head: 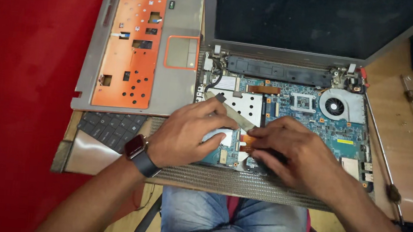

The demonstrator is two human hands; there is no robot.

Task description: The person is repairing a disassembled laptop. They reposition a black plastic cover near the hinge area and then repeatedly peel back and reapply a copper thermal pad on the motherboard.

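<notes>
An opened laptop lies on the table with its blue motherboard point(333, 128) bare and its dark screen point(312, 19) tilted back. My left hand point(188, 134), with a watch on the wrist, holds a flat grey pry tool point(233, 114) that slants up to the left over a silver metal plate point(244, 104). My right hand point(297, 152) pinches an orange flat ribbon cable point(247, 143) at the board's front edge. The two hands almost touch.
The removed palmrest cover point(138, 51), orange inside, lies to the left over a loose keyboard point(110, 125). A round cooling fan point(337, 106) sits at the board's right. Long screwdrivers point(385, 159) lie on the wooden table at the right. Red floor is at the left.
</notes>
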